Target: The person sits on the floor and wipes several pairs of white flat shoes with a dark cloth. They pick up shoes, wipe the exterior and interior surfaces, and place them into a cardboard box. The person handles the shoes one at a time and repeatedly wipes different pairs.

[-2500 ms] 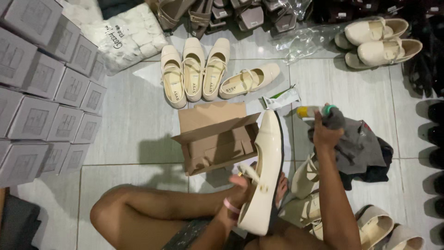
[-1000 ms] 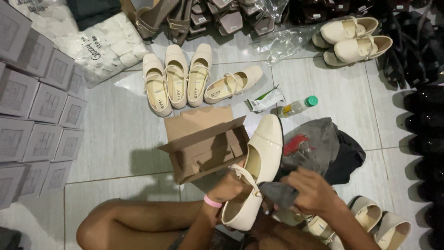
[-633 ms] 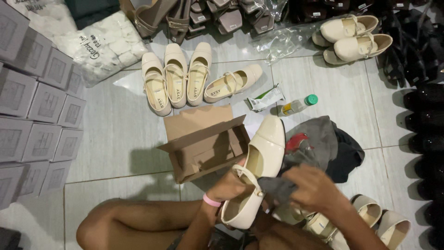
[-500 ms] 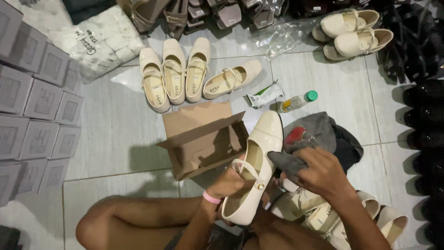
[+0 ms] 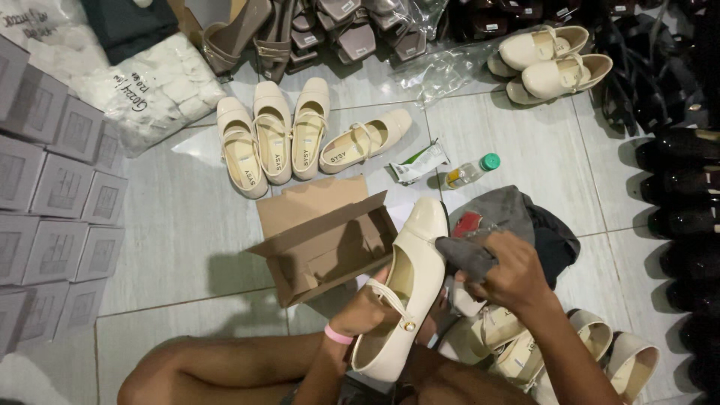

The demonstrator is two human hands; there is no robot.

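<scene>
My left hand [image 5: 365, 309] grips a cream strap shoe [image 5: 411, 274] by its side near the buckle, toe pointing away from me. My right hand [image 5: 510, 271] holds a grey cloth [image 5: 463, 255] pressed against the shoe's right edge near the toe. An open brown cardboard box [image 5: 319, 238] lies on the tiled floor just left of the shoe. More cream shoes [image 5: 517, 345] sit under and right of my right arm. My bare leg [image 5: 225, 364] crosses the bottom of the view.
Several cream shoes [image 5: 289, 139] lie in a row beyond the box. A small bottle with a green cap [image 5: 472, 171] and a tube [image 5: 420, 162] lie nearby. Grey boxes [image 5: 52, 195] are stacked at left, dark shoes [image 5: 679, 187] at right, dark clothing [image 5: 547, 232] beside my hand.
My right hand came back from the bottle area with the grey cloth and moved it onto the shoe. The shoe tilted slightly; the view shifted a little.
</scene>
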